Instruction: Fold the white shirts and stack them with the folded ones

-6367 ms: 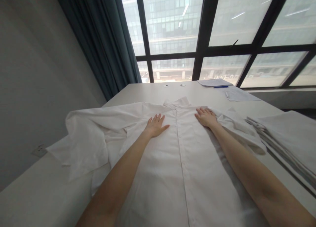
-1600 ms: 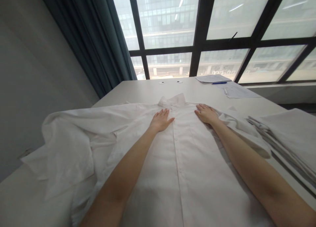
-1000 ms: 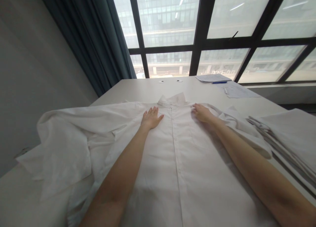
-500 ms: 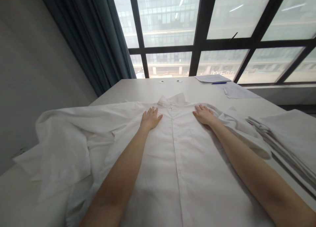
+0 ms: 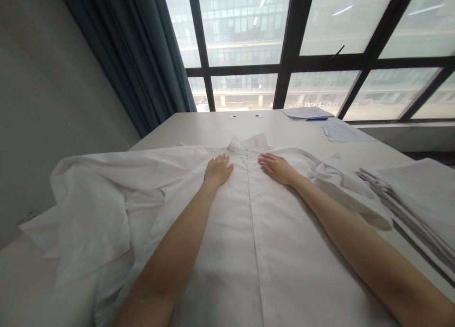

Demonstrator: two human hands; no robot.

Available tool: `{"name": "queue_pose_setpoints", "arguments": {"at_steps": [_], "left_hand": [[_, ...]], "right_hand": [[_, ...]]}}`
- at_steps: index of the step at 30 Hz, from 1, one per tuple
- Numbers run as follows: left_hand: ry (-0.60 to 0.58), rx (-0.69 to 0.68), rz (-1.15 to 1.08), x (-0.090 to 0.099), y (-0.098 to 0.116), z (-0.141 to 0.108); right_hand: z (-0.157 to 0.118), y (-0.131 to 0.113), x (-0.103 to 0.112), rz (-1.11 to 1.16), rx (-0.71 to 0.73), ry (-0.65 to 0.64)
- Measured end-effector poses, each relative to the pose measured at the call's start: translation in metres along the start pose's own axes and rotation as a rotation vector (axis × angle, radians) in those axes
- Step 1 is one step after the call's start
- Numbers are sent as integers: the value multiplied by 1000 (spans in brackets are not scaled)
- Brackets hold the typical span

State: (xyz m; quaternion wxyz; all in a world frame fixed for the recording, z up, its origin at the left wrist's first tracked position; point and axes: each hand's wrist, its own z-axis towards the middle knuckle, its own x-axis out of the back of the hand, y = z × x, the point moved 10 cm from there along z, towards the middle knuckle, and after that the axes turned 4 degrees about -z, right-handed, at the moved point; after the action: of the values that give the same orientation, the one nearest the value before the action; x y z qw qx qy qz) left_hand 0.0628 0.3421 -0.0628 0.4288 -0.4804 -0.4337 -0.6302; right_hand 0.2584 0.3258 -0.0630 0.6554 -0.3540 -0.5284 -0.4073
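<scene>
A white button-front shirt [image 5: 234, 237] lies spread on the table with its collar [image 5: 250, 143] at the far end. My left hand [image 5: 218, 169] rests flat on the upper chest, left of the button line, its fingers a little apart. On the other side of the buttons, my right hand [image 5: 276, 167] lies flat on the cloth with fingers stretched out, just below the collar. Neither hand grips the fabric. The left sleeve [image 5: 92, 189] is folded back toward me near the table's left side; the right sleeve [image 5: 351, 194] lies crumpled.
On the right stands a stack of folded white cloth [image 5: 423, 189]. Papers [image 5: 307, 113] and a blue pen [image 5: 316, 119] lie at the back right of the white table [image 5: 199, 128]. Behind it are a window [image 5: 245, 28] and a dark blue curtain [image 5: 142, 47].
My right hand has slid left across the shirt, closer to the button line. My left hand has stayed nearly in place.
</scene>
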Motion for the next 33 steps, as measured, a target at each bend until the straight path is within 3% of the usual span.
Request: {"name": "queue_pose_setpoints", "arguments": {"at_steps": [5, 10, 19, 33], "left_hand": [[18, -142, -17, 7, 34, -7], [-57, -279, -33, -3, 64, -15], [-182, -258, -33, -19, 57, -11], [-129, -196, -48, -15, 52, -10]], "right_hand": [[-1, -12, -11, 28, 60, -58], [-2, -8, -12, 25, 37, -76], [-3, 0, -15, 7, -48, -96], [-5, 7, -9, -3, -161, -72]]}}
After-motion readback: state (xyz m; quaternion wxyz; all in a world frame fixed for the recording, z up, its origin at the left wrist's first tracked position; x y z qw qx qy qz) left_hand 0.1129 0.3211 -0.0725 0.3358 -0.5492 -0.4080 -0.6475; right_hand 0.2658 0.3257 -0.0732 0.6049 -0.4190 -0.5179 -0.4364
